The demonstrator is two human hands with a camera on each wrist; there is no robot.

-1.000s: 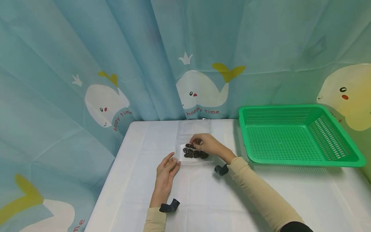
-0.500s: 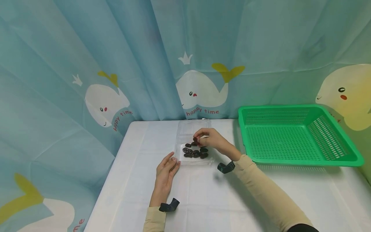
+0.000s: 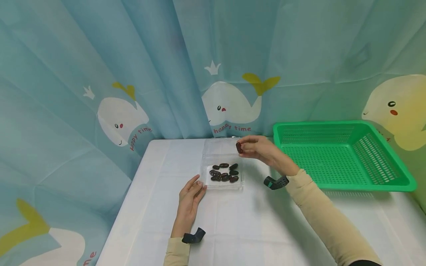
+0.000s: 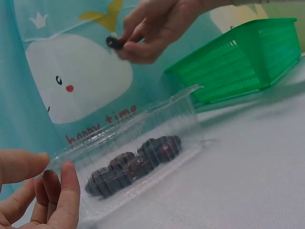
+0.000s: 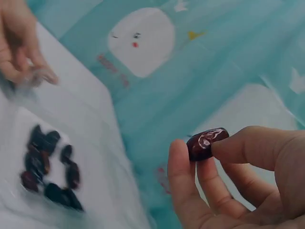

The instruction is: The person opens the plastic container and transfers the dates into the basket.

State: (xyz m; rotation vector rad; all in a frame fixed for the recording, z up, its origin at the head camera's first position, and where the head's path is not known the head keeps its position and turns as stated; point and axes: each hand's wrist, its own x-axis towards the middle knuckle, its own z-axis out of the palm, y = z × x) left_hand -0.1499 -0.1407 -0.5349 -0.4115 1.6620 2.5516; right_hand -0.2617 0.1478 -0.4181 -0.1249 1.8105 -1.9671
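My right hand (image 3: pixel 261 150) pinches a glossy reddish-brown date (image 5: pixel 207 143) between thumb and fingertips, raised over the right side of the hinged lid. The lid (image 3: pixel 217 147) of the clear plastic box (image 4: pixel 138 129) lies folded back toward the curtain. Several dark, wrinkled dates (image 3: pixel 234 173) rest inside the box, mostly in rows, with bare floor between some of them. At the box's near left corner, my left hand (image 3: pixel 190 199) holds the rim between thumb and fingers. The left wrist view shows these fingertips (image 4: pixel 69 171) right at the corner, with the box standing flat on the table.
A green perforated basket (image 3: pixel 332 186) stands on the right of the white-covered table (image 3: pixel 159 177), behind the right forearm. A blue curtain (image 3: pixel 166 66) with whale prints hangs close behind the table. Each wrist carries a small black camera mount (image 3: pixel 194 235).
My right hand has lifted a date out of the box and moved it up and right, uncovering the dates beneath. My left hand has stayed at the corner.
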